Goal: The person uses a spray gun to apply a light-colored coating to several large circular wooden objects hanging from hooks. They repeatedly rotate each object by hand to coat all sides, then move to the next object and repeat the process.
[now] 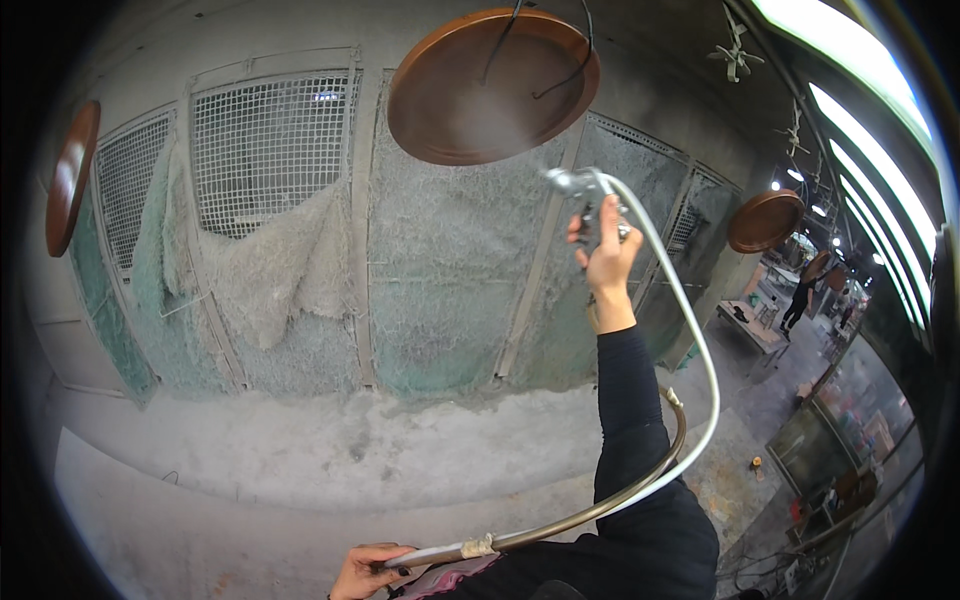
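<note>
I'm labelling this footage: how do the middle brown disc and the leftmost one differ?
The middle disc looks larger; the leftmost disc, smaller. The middle disc shows its broad face; the leftmost disc appears nearly edge-on. Mist veils part of the middle disc; the leftmost disc shows none. Both are brown.

Spray gun (587, 186) sits below hanging disc (470, 95)

Held in the right hand (610, 262), the gun is under the disc's right side, with wall panels (450, 260) behind. A second disc (72, 180) hangs far left, a third disc (765, 221) right. A hose (716, 400) bends down right of the forearm (625, 375) to the left hand (372, 573), lower edge. A table (755, 328) stands in the right background.
</note>
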A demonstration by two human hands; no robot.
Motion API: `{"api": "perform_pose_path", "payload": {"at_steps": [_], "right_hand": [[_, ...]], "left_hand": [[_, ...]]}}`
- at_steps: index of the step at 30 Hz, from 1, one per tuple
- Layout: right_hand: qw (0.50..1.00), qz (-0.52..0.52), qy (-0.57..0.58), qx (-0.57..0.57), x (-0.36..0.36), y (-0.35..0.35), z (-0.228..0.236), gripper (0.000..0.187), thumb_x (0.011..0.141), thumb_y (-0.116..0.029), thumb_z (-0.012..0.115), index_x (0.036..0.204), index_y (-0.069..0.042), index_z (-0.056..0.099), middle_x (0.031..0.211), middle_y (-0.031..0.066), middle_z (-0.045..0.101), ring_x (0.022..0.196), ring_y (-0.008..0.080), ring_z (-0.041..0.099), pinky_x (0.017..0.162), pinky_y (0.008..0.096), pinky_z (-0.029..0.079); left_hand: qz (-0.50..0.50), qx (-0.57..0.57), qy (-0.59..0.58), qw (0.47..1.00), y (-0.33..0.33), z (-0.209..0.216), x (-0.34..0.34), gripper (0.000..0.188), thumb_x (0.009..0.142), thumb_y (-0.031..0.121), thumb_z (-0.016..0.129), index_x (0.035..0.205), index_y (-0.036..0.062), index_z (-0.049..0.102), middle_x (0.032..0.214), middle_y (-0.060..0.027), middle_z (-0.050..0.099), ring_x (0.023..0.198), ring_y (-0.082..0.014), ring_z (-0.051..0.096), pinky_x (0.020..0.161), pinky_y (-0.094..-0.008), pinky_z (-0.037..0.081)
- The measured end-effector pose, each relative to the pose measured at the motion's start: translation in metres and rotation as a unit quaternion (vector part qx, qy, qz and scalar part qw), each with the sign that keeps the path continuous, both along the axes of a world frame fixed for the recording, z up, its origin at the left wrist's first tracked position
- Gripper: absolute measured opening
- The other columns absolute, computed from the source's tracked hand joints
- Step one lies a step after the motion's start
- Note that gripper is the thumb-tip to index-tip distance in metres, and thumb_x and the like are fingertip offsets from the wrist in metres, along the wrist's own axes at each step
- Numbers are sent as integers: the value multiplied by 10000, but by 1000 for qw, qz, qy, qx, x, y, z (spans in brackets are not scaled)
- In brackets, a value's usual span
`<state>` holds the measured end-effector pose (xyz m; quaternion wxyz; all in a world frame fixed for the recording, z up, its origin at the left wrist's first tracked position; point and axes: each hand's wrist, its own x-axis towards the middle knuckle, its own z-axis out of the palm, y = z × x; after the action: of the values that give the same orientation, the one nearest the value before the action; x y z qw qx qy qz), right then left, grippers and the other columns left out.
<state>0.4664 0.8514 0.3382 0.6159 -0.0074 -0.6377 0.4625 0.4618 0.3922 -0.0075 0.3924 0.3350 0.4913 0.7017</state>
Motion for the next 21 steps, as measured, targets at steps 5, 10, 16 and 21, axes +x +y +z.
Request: {"api": "perform_pose_path", "payload": {"at_steps": [5, 10, 16, 21], "right_hand": [[994, -46, -68, -68, -28, 54, -15, 459, 1031, -502, 596, 969, -62, 709, 680, 44, 672, 566, 101, 621, 467, 256, 436], [950, -300, -83, -21, 26, 155, -59, 477, 1033, -462, 616, 1081, -16, 777, 698, 28, 688, 629, 90, 648, 589, 253, 505], [962, -235, -50, -131, 142, 217, -198, 478, 1081, -427, 524, 827, -54, 682, 625, -17, 589, 500, 52, 489, 446, 237, 326], [885, -268, -139, -355, 201, 204, -310, 550, 1036, -573, 523, 773, -96, 602, 569, 12, 571, 408, 96, 483, 362, 245, 329]], "left_hand": [[-84, -67, -51, 993, 28, 14, -11, 323, 920, 106, 739, 1227, 7, 715, 927, -28, 708, 778, -112, 636, 668, -246, 514], [-100, -82, 120, 984, 88, 39, -58, 485, 838, -19, 781, 1310, 7, 676, 1191, -158, 736, 1106, -242, 695, 976, -388, 545], [250, 13, 607, 755, 145, 222, -151, 800, 791, -9, 802, 1507, 110, 465, 1479, -189, 571, 1324, -353, 589, 1071, -465, 480], [458, 125, 761, 442, 239, 439, -170, 558, 941, 130, 618, 1491, 108, 530, 1503, -148, 549, 1426, -312, 488, 1167, -462, 397]]}}
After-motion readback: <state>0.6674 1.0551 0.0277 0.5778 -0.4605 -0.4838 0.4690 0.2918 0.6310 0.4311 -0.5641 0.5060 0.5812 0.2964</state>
